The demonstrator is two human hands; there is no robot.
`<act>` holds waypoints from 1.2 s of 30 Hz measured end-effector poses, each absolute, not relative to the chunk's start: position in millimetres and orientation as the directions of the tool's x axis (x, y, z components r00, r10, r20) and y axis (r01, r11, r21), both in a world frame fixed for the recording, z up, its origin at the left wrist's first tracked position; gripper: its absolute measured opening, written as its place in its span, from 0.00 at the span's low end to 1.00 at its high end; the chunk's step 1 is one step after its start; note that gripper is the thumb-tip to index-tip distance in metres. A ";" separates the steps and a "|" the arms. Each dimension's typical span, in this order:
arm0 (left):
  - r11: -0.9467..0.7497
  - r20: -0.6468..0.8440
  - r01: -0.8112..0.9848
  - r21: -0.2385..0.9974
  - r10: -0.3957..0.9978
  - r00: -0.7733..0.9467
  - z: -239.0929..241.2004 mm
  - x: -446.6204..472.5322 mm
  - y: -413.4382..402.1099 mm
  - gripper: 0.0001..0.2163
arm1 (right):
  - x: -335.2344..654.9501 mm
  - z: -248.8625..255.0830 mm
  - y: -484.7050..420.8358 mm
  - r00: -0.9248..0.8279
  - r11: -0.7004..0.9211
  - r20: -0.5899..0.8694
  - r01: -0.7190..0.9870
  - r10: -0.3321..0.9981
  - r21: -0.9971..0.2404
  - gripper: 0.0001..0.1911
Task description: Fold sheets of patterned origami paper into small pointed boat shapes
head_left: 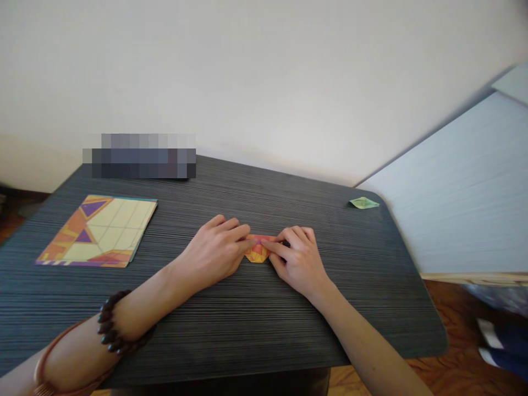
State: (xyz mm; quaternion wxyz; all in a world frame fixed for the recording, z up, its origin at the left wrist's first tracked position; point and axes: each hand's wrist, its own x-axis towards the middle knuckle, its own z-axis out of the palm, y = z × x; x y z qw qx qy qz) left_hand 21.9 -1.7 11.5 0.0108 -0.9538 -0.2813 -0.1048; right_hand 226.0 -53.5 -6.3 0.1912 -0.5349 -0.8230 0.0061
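While the folded orange paper (258, 254) sits on the table (247, 324), the grip of the left hand (220, 247) is nearly closed on its left end and that of the right hand (299, 261) on its right. From that paper, patterned sheets (117, 223) lie to the left, a green folded piece (364, 203) beyond to the right. Step in hand is judged to be creasing; next move calls for even pressure, edges aligned.

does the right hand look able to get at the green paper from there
Probably yes: nothing visible stands on the table between the right hand and the green paper, though that hand would likely have to leave the orange paper it touches.
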 end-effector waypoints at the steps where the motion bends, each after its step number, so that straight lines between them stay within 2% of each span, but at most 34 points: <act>1: -0.837 0.203 0.546 0.043 0.542 0.816 11.9 22.0 -1.9 0.09 | 227.3 -6.5 -53.1 -0.350 0.426 0.315 0.879 0.882 -0.216 0.10; 11: -0.804 0.159 0.589 0.080 0.594 0.789 13.0 19.0 -3.0 0.11 | 237.1 -5.7 -51.1 -0.375 0.468 0.368 0.860 0.851 -0.203 0.08; 20: -0.751 0.173 0.564 0.343 0.641 0.748 2.6 13.4 5.0 0.10 | 235.7 -7.4 -47.6 -0.318 0.411 0.295 0.843 0.901 -0.346 0.09; 24: -0.714 0.163 0.572 0.404 0.672 0.723 -2.3 14.3 7.6 0.10 | 234.8 -9.8 -43.8 -0.345 0.431 0.269 0.805 0.899 -0.408 0.09; 28: -0.700 0.188 0.573 0.427 0.688 0.701 -4.8 16.0 7.7 0.12 | 234.5 -11.7 -42.4 -0.384 0.461 0.262 0.799 0.886 -0.387 0.10; 32: -0.630 0.190 0.557 0.542 0.737 0.649 -3.1 16.7 8.4 0.15 | 234.9 -11.5 -43.4 -0.373 0.498 0.377 0.804 0.848 -0.324 0.09; 36: -0.483 0.079 0.560 0.673 0.800 0.595 2.0 17.3 8.5 0.17 | 235.6 -9.9 -45.5 -0.377 0.557 0.508 0.788 0.774 -0.263 0.08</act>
